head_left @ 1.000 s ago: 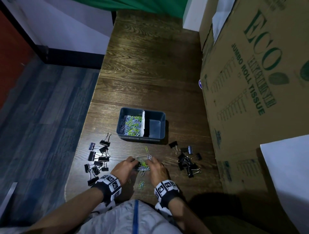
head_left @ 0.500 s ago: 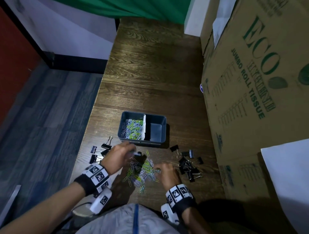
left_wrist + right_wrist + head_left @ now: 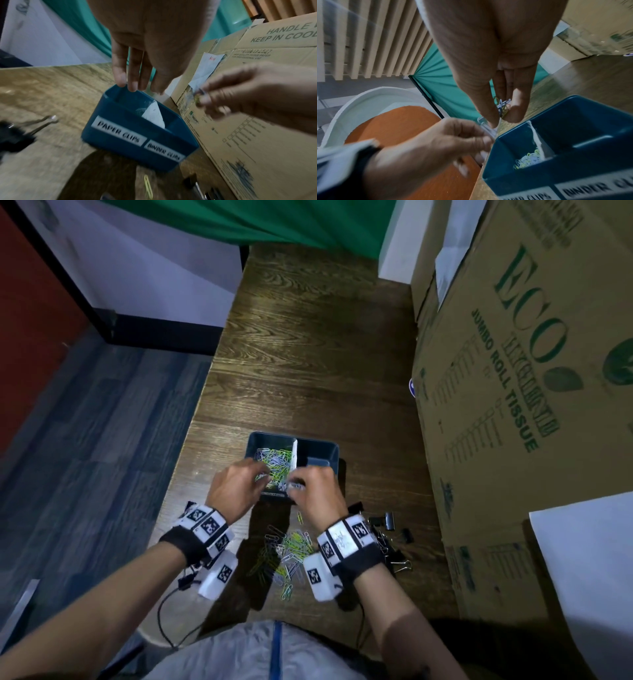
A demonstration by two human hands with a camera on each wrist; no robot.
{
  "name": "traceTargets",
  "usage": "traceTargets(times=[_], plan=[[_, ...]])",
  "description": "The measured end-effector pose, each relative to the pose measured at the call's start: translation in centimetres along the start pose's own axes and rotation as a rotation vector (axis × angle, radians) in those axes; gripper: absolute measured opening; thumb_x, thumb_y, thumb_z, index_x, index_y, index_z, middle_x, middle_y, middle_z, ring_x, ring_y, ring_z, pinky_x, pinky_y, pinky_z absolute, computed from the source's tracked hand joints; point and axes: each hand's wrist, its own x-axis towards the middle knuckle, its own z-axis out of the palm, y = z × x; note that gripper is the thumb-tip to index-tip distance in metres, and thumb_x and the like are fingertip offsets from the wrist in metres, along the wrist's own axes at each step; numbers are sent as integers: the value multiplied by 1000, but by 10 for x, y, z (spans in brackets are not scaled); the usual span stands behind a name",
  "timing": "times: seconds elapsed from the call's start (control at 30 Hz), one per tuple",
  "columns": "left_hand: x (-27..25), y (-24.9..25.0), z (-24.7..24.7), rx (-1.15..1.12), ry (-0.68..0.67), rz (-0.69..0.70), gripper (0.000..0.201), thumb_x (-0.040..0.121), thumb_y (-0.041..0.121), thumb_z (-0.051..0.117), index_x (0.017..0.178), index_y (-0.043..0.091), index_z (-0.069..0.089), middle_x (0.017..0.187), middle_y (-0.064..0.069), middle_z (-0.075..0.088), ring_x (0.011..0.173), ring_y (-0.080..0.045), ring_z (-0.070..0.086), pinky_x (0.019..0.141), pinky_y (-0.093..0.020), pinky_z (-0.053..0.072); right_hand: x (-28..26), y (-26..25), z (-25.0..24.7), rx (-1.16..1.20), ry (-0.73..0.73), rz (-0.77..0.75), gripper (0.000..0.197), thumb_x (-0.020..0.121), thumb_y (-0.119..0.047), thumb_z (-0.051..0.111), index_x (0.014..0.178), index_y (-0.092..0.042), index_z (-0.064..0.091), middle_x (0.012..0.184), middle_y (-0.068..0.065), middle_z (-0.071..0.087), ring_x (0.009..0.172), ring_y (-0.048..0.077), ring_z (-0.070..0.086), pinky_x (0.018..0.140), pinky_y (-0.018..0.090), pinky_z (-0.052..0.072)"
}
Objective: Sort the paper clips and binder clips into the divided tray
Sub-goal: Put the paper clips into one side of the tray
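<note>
A blue divided tray (image 3: 322,444) stands on the wooden table, labelled PAPER CLIPS on the left and BINDER CLIPS on the right (image 3: 120,122). Its left compartment holds paper clips (image 3: 274,457) (image 3: 527,158); no clips show in the right one. My right hand (image 3: 302,485) (image 3: 503,118) pinches a bunch of paper clips (image 3: 502,108) above the tray's near edge by the divider. My left hand (image 3: 257,475) (image 3: 130,84) hangs over the left compartment with straight fingers, and I see nothing in them. A loose pile of paper clips (image 3: 287,549) lies near me. Black binder clips (image 3: 387,522) lie to the right, more (image 3: 17,134) on the left.
A tall cardboard box (image 3: 513,405) walls off the table's right side, close to the tray. The table's left edge (image 3: 191,446) drops to the floor. A white sheet (image 3: 589,559) lies at the lower right. Bare wood stretches beyond the tray.
Both hands left the paper clip pile and moved forward to the tray, the left first and the right after it with clips. The pile now lies uncovered behind the wrists.
</note>
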Motion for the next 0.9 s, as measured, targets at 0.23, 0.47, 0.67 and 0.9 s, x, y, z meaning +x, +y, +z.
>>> traceTargets(times=[0.23, 0.47, 0.67, 0.9], plan=[[-65, 9, 41, 36, -216, -42, 9, 86, 20, 65, 95, 21, 64, 90, 4, 64, 75, -13, 59, 54, -16, 31, 28, -6, 13, 44, 46, -9, 41, 84, -14, 74, 124, -14, 66, 114, 10, 68, 97, 24, 67, 82, 31, 53], [-66, 3, 81, 105, -439, 16, 48, 90, 34, 57, 134, 18, 43, 131, -6, 48, 120, -24, 43, 92, -39, 47, -33, 53, 33, -76, -124, 127, 15, 92, -13, 66, 106, -14, 71, 98, 6, 71, 81, 17, 67, 76, 30, 58], [-43, 20, 115, 192, -592, 77, 85, 90, 53, 52, 152, 15, 7, 159, -9, 7, 140, -30, 20, 109, -45, 34, -115, 116, 50, -241, -281, 398, 25, 91, -28, 67, 116, -30, 68, 111, 0, 71, 94, 16, 68, 83, 31, 56], [-54, 31, 136, 281, -671, 219, 90, 87, 71, 20, 153, 14, -4, 159, -8, -14, 147, -29, -7, 117, -47, 15, -142, 143, 72, -308, -236, 508, 63, 81, -25, 75, 135, -26, 42, 141, 4, 49, 119, 29, 56, 96, 44, 51]])
